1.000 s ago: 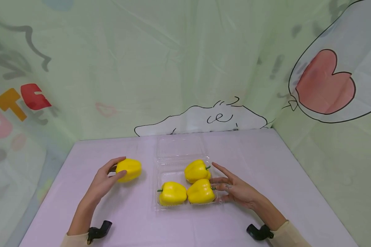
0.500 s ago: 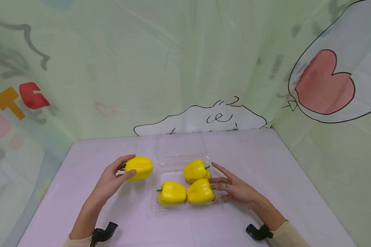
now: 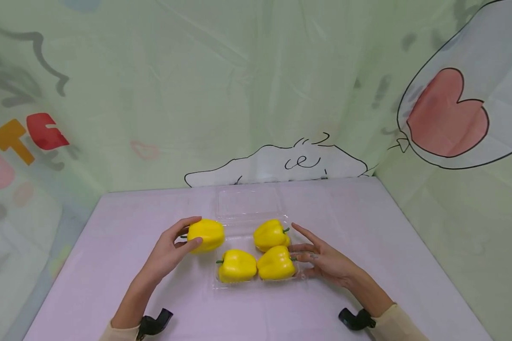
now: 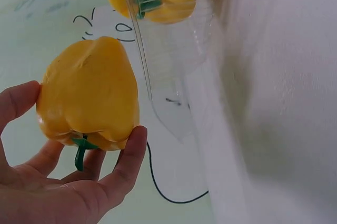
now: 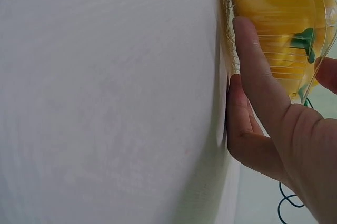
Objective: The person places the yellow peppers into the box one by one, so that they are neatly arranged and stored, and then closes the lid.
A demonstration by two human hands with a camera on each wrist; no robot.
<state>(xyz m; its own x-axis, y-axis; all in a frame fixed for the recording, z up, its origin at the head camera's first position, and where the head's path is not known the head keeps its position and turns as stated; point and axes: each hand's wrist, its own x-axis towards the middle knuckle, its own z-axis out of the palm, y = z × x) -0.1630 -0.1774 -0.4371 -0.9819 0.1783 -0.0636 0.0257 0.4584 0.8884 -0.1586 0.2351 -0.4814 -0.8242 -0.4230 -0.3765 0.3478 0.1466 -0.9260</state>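
Observation:
My left hand [image 3: 172, 246] holds a yellow bell pepper [image 3: 206, 235] between thumb and fingertips, above the left rim of a clear plastic clamshell box [image 3: 234, 243]. In the left wrist view, its green stem [image 4: 80, 153] points back toward the palm, and the pepper is apart from the box wall. Inside the box sit a back-right pepper [image 3: 271, 235], a front-right pepper [image 3: 276, 263] and a front-left pepper [image 3: 237, 266]. My right hand [image 3: 328, 264] rests against the box's right side with fingers extended; the right wrist view shows a straight digit [image 5: 253, 50] along the ribbed wall.
The box's clear lid [image 3: 249, 201] lies folded back behind it on the pale lilac tabletop [image 3: 345, 213]. A printed green curtain [image 3: 196, 94] stands behind the table and along both sides. Each wrist wears a black camera mount [image 3: 155, 323].
My left hand has carried its pepper rightward, from beside the box to its left rim. My right hand and the boxed peppers have stayed where they were.

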